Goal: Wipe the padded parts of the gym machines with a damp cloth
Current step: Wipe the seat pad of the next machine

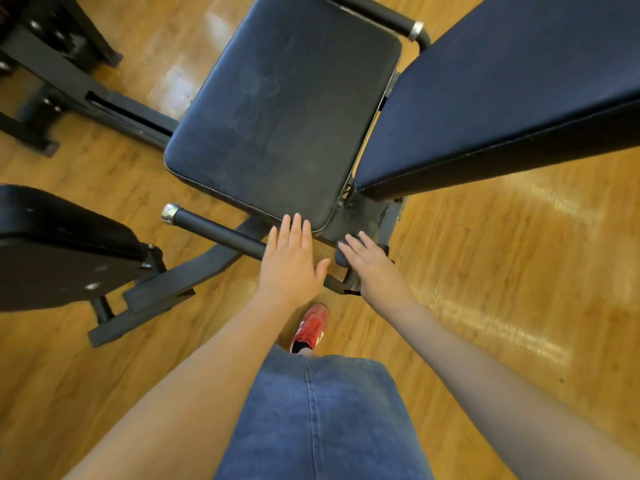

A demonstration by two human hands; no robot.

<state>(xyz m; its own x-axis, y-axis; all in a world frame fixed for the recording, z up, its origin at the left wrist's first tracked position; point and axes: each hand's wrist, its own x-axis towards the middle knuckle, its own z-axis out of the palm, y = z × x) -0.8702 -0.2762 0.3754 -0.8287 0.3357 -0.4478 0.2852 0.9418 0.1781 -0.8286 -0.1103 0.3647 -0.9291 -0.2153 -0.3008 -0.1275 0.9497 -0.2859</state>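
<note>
Lying just beyond both hands, the seat pad (284,119) is the nearest padded surface, with its long axis running away from the person and slightly to the right. Its near edge ends just past the left hand's fingertips. The cloth (343,253) (a small dark wad, mostly hidden) sits below the seat's near right corner, close to the frame, under the right hand (372,268). That hand's fingers are laid over the cloth; whether they curl round it or only press it I cannot tell. The left hand (290,261) is flat and spread, holding nothing, and it lies over the handle bar (214,230) that sticks out to the left below the seat's near edge.

My judgement is that the right hand, being the one with the cloth, has the short move: up and slightly left onto the seat, then strokes along the long axis. To the seat's right the back pad (512,95) rises close alongside, leaving only a narrow gap, so room for sweeping is freer toward the seat's left and far edges. Another pad (62,251) stands well to the seat's left across open floor (485,271).
</note>
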